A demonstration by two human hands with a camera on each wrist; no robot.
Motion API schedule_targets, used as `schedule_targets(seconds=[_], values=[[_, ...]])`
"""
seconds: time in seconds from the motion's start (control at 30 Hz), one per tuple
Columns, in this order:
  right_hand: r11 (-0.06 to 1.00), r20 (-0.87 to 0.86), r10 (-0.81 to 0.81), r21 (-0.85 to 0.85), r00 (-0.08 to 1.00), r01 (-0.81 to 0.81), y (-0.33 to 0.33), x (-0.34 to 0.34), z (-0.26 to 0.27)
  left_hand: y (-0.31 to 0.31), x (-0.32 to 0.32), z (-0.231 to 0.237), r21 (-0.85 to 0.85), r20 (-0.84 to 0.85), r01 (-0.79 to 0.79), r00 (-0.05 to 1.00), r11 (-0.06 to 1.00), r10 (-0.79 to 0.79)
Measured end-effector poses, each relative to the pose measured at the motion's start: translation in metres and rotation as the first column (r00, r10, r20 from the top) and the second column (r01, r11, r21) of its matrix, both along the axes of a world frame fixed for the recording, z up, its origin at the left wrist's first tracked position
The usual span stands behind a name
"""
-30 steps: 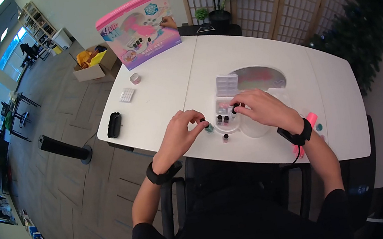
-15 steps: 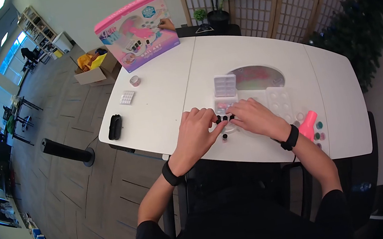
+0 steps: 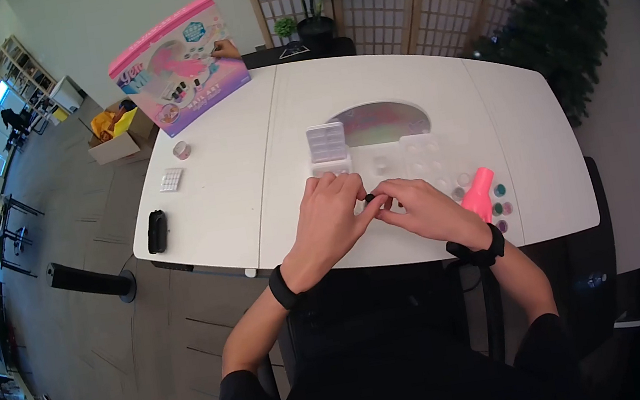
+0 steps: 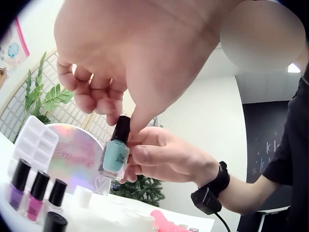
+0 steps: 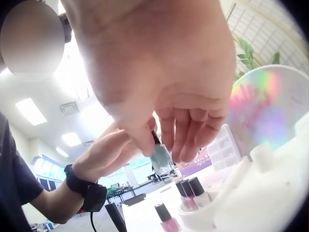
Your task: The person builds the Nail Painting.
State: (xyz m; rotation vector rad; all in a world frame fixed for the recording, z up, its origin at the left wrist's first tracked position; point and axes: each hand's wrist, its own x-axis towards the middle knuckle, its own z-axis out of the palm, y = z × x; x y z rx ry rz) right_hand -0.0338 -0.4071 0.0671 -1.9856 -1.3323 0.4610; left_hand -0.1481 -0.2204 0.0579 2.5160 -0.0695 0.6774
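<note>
A teal nail polish bottle with a black cap is held up between the two hands, slightly tilted. My left hand pinches the cap between thumb and fingertips. From the other side, my right hand grips the glass part with thumb and fingers. Below stand more bottles: a purple one, a pink one and others with black caps in the white tray. Another pink bottle is outside the tray's rim. In the head view the hands hide most of these.
An oval mirror and a lidded compartment box stand behind the hands. To the right lie a pink hand-shaped piece and several small pots. A nail art box, a black case and a white grid are on the left.
The right hand has let go of another black-capped bottle at the tray and moved to the teal one. The left hand has brought the teal bottle rightward to meet it. The head view has shifted.
</note>
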Motion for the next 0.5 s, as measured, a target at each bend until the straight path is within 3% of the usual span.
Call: schedule_targets(seconds=[0.13, 0.27, 0.37, 0.5], values=[[0.993, 0.095, -0.102, -0.054, 0.990, 0.108, -0.030, -0.008, -0.015, -0.016, 0.000, -0.004, -0.005, -0.059, 0.036, 0.998, 0.999, -0.036], [0.968, 0.076, -0.198, -0.140, 0.977, 0.207, -0.054, -0.019, -0.042, -0.022, -0.016, -0.006, -0.126, -0.100, -0.008, 0.995, 0.992, -0.005], [0.963, 0.149, -0.242, -0.084, 0.959, 0.256, -0.062, -0.025, -0.067, -0.028, -0.029, -0.010, -0.184, -0.164, -0.021, 0.986, 0.983, -0.010], [0.963, 0.124, -0.260, -0.043, 0.958, 0.267, -0.064, -0.030, -0.079, -0.045, -0.040, -0.020, -0.230, -0.216, 0.005, 0.975, 0.973, -0.056]])
